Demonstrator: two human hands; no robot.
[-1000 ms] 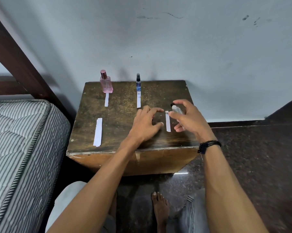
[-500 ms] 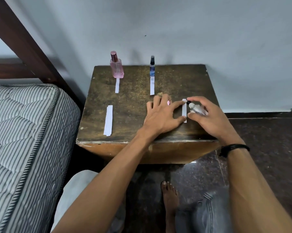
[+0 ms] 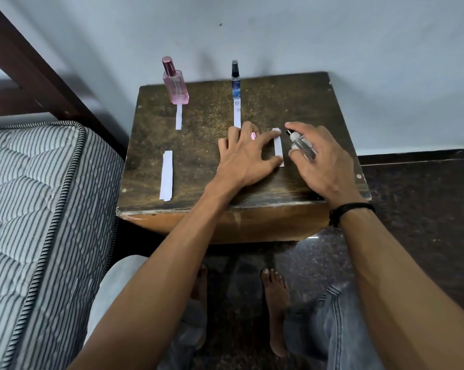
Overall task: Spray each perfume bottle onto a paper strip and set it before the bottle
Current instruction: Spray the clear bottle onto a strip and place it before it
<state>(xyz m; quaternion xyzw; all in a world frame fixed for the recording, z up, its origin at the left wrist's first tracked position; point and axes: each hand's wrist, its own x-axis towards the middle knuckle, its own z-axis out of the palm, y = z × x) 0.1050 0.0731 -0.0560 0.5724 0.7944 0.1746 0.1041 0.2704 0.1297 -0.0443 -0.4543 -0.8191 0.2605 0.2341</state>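
My right hand (image 3: 323,158) grips a small clear spray bottle (image 3: 301,144), its black nozzle pointing left at a white paper strip (image 3: 278,146). My left hand (image 3: 245,156) lies flat on the wooden table (image 3: 204,145), forefinger and thumb pressing the strip's two ends. At the back stand a pink perfume bottle (image 3: 175,82) with a strip (image 3: 179,117) before it and a slim dark-blue bottle (image 3: 235,81) with a strip (image 3: 237,113) before it.
A small stack of spare paper strips (image 3: 166,176) lies at the table's front left. A striped mattress (image 3: 33,209) and a dark wooden bed frame (image 3: 30,62) are on the left. The wall stands right behind the bottles. My bare feet (image 3: 275,305) are on the dark floor.
The camera has tilted down and closer. My right hand with the clear bottle has drawn slightly right of the strip; my left hand stays pressing the strip.
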